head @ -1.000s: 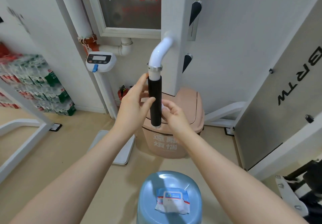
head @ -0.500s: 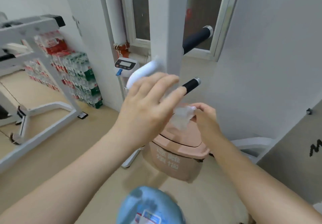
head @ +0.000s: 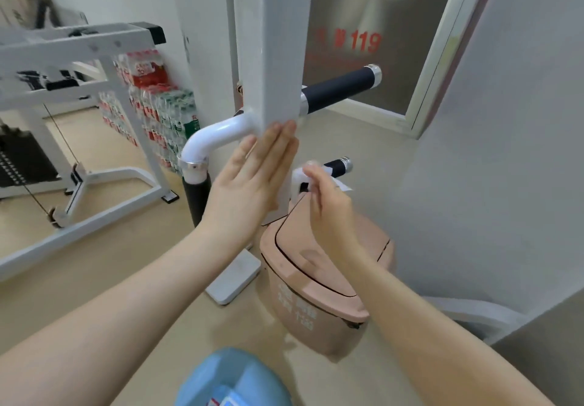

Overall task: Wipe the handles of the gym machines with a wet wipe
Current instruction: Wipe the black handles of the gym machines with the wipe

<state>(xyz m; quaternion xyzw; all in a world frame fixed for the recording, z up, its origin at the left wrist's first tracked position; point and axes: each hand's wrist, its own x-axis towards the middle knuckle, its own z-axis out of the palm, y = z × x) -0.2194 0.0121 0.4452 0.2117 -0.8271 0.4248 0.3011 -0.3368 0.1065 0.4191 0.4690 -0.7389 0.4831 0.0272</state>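
Beige flooring (head: 104, 266) surrounds the white upright post (head: 268, 42) of a gym machine. Left hand (head: 249, 181) flat, fingers straight, fingertips against the post's lower end. Right hand (head: 325, 197), just right of the post, pinches the wet wipe (head: 300, 173) beside the short black handle (head: 338, 165). Pink bin (head: 319, 282) stands below the post.

White walls (head: 521, 121), beige floor (head: 104, 247), framed window (head: 448, 58)
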